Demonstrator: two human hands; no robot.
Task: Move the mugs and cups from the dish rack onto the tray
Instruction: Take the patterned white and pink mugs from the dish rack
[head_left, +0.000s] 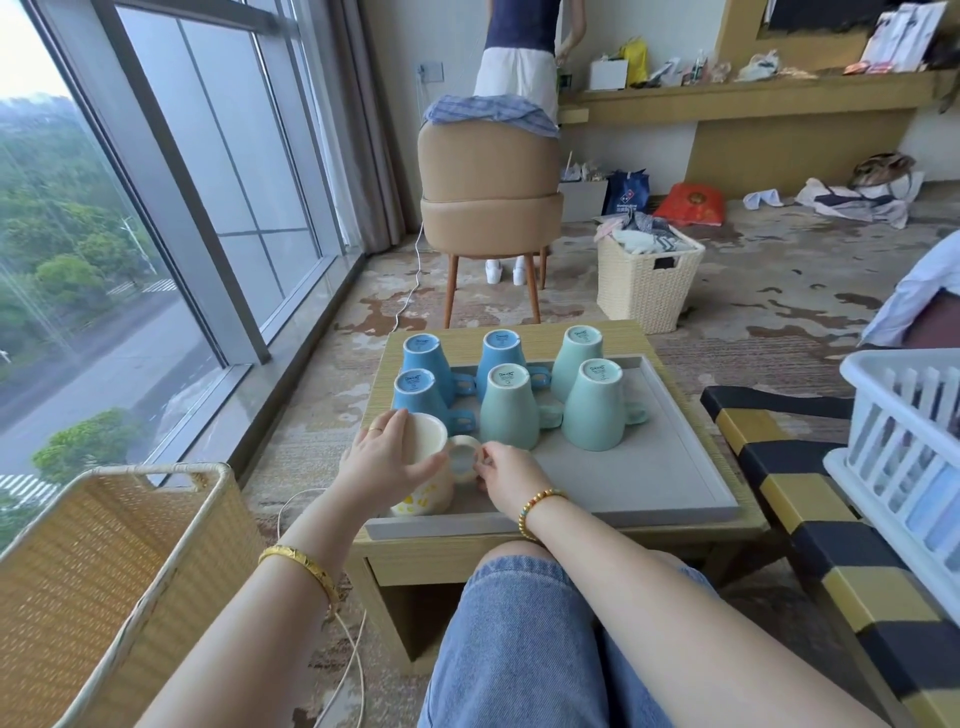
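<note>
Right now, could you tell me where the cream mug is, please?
The cream mug sits at the near-left corner of the grey tray, just in front of a blue mug, held by the left hand and right hand.

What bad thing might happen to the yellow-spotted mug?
The cream mug sits at the tray's near left corner, close to the rim, so it might tip over the edge when let go. The left hand works right beside an upside-down blue mug and might knock it.
</note>
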